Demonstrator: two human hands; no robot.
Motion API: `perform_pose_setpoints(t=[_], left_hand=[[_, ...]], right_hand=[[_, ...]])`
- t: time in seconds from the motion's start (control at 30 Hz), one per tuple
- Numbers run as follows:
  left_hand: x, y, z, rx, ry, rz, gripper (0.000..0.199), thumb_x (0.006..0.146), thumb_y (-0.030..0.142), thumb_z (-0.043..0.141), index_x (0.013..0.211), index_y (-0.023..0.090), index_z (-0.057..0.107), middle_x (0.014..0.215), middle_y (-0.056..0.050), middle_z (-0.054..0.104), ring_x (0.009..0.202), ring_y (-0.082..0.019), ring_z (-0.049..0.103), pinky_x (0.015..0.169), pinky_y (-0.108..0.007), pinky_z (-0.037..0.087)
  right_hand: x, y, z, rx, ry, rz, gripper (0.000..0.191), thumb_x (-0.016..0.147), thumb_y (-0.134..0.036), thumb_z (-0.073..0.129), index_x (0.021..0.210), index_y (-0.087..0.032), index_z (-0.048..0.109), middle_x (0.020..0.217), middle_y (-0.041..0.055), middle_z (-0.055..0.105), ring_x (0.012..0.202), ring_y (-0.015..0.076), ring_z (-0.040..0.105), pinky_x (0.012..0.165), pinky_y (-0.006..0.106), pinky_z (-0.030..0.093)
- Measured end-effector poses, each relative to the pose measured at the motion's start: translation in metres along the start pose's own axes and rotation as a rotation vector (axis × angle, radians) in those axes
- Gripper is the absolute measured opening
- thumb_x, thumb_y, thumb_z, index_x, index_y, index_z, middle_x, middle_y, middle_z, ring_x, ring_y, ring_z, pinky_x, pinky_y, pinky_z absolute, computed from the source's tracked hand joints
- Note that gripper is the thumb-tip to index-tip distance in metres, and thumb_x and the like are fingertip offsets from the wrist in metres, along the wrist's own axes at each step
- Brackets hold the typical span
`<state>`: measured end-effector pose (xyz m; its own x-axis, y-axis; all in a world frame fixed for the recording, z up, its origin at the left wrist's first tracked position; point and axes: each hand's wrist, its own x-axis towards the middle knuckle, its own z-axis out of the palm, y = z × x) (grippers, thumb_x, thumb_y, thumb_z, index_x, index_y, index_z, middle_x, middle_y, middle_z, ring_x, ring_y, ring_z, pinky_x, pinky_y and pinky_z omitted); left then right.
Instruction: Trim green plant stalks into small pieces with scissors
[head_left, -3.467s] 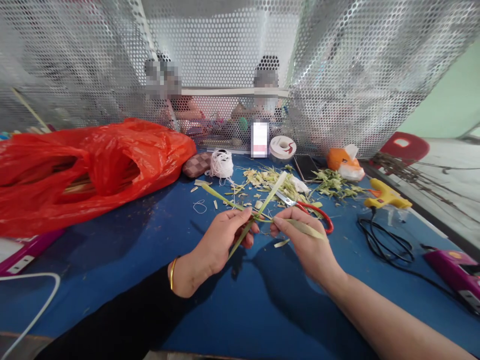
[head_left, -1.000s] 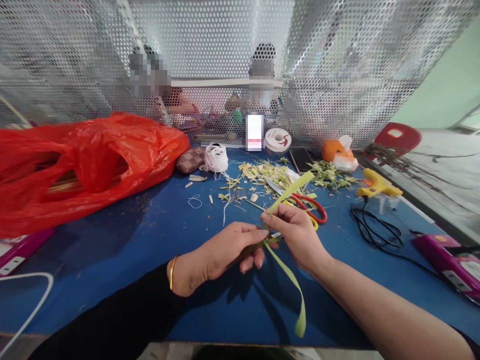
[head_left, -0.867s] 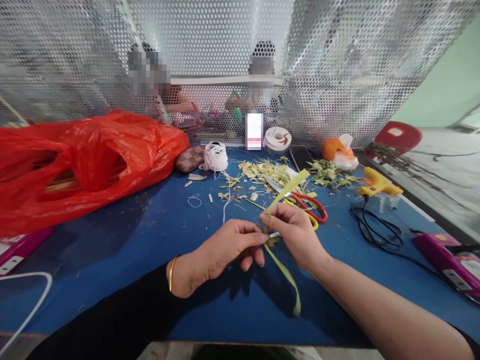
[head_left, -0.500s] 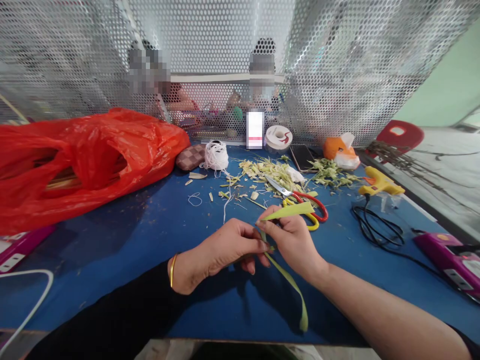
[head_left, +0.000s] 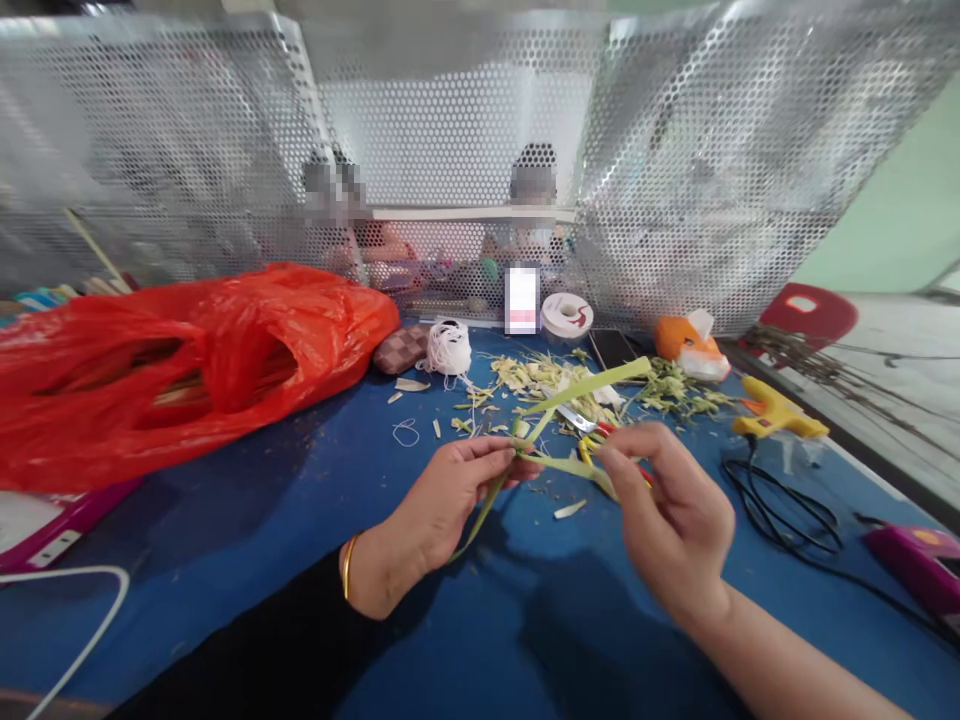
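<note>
My left hand pinches the crossing of several narrow green leaf strips between thumb and fingers, above the blue table. One strip angles up to the right, and another hangs down beside my left palm. A third leaf strip stretches across to my right hand, whose thumb and forefinger close on its far end. Just beyond the hands lie scissors with red and yellow handles, partly covered by the strips and my right hand.
Leaf scraps litter the table behind the hands. A red plastic bag fills the left side, beside a ball of white string. On the right are a yellow glue gun, its black cord and a purple power strip.
My hands have moved apart, the right one going right with a strip's end. The strip that hung down to the right now reaches across or lies differently. The camera view has tilted up slightly.
</note>
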<state>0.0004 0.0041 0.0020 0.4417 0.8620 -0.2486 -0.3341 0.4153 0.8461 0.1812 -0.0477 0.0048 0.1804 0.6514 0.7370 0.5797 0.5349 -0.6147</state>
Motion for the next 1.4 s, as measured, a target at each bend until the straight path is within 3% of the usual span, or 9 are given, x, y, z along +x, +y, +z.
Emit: perform_pose_setpoints(t=[0.1,0.17,0.23,0.33,0.47,0.63,0.83,1.27,1.4], left_hand=[[-0.002,0.003,0.002,-0.051,0.014,0.041,0.017,0.072,0.018,0.076,0.088,0.011,0.074,0.081,-0.010,0.076,0.082,-0.017,0.069,0.083,-0.026,0.048],[-0.004,0.001,0.004,-0.079,0.011,0.037,0.018,0.074,0.016,0.073,0.091,0.012,0.074,0.084,-0.010,0.076,0.080,-0.017,0.070,0.080,-0.026,0.049],[-0.005,-0.002,0.006,-0.117,-0.002,0.014,0.021,0.075,0.016,0.072,0.095,0.013,0.073,0.087,-0.010,0.076,0.078,-0.018,0.070,0.078,-0.027,0.050],[-0.006,-0.007,0.007,-0.138,-0.032,0.011,0.020,0.074,0.014,0.073,0.094,0.012,0.073,0.088,-0.010,0.076,0.078,-0.017,0.069,0.080,-0.028,0.050],[-0.006,-0.010,0.009,-0.097,-0.015,0.011,0.020,0.072,0.016,0.074,0.091,0.011,0.074,0.081,-0.008,0.075,0.071,-0.013,0.066,0.073,-0.022,0.048],[-0.007,-0.011,0.009,0.003,0.045,0.025,0.021,0.071,0.020,0.075,0.090,0.012,0.076,0.077,-0.007,0.074,0.060,-0.009,0.056,0.053,-0.019,0.037],[-0.005,-0.013,0.006,-0.013,0.066,0.013,0.023,0.066,0.022,0.079,0.087,0.012,0.076,0.074,-0.006,0.072,0.063,-0.012,0.058,0.057,-0.023,0.039],[-0.003,-0.011,0.005,0.005,0.105,-0.014,0.018,0.066,0.017,0.076,0.083,0.012,0.072,0.072,-0.005,0.073,0.065,-0.013,0.063,0.064,-0.023,0.046],[-0.003,-0.005,0.004,-0.001,0.112,0.035,0.014,0.070,0.014,0.070,0.083,0.013,0.070,0.073,-0.005,0.073,0.068,-0.015,0.067,0.072,-0.025,0.049]], right_hand=[[-0.009,-0.007,0.005,0.050,-0.293,-0.151,0.013,0.085,-0.013,0.057,0.075,-0.020,0.063,0.069,0.0005,0.062,0.063,0.0145,0.055,0.063,0.028,0.043],[-0.016,-0.008,0.017,0.119,-0.504,0.035,0.015,0.089,-0.017,0.055,0.079,-0.019,0.066,0.071,0.0017,0.064,0.064,0.0144,0.058,0.062,0.026,0.045],[-0.022,-0.005,0.031,0.188,-0.588,0.266,0.012,0.088,-0.023,0.057,0.086,-0.019,0.069,0.082,0.0040,0.069,0.075,0.0172,0.063,0.068,0.026,0.048],[-0.028,0.001,0.047,0.289,-0.582,0.460,0.022,0.087,-0.032,0.057,0.078,-0.016,0.069,0.075,0.0031,0.068,0.070,0.0169,0.059,0.066,0.026,0.047],[-0.030,0.003,0.049,0.336,-0.514,0.507,0.031,0.089,-0.035,0.055,0.067,-0.015,0.065,0.066,0.0012,0.062,0.064,0.0146,0.053,0.061,0.026,0.044],[-0.029,0.001,0.044,0.310,-0.557,0.434,0.029,0.091,-0.030,0.052,0.068,-0.017,0.062,0.072,0.0015,0.060,0.069,0.0153,0.053,0.063,0.026,0.043],[-0.027,0.001,0.043,0.246,-0.566,0.277,0.033,0.090,-0.023,0.049,0.057,-0.020,0.047,0.066,0.0002,0.052,0.063,0.0139,0.047,0.060,0.026,0.042],[-0.023,0.000,0.040,0.104,-0.645,0.205,0.033,0.091,-0.022,0.048,0.059,-0.020,0.052,0.064,0.0012,0.056,0.060,0.0140,0.052,0.057,0.025,0.043],[-0.017,-0.007,0.024,0.025,-0.543,0.025,0.032,0.093,-0.026,0.048,0.063,-0.021,0.053,0.061,0.0005,0.055,0.056,0.0135,0.051,0.054,0.026,0.040]])
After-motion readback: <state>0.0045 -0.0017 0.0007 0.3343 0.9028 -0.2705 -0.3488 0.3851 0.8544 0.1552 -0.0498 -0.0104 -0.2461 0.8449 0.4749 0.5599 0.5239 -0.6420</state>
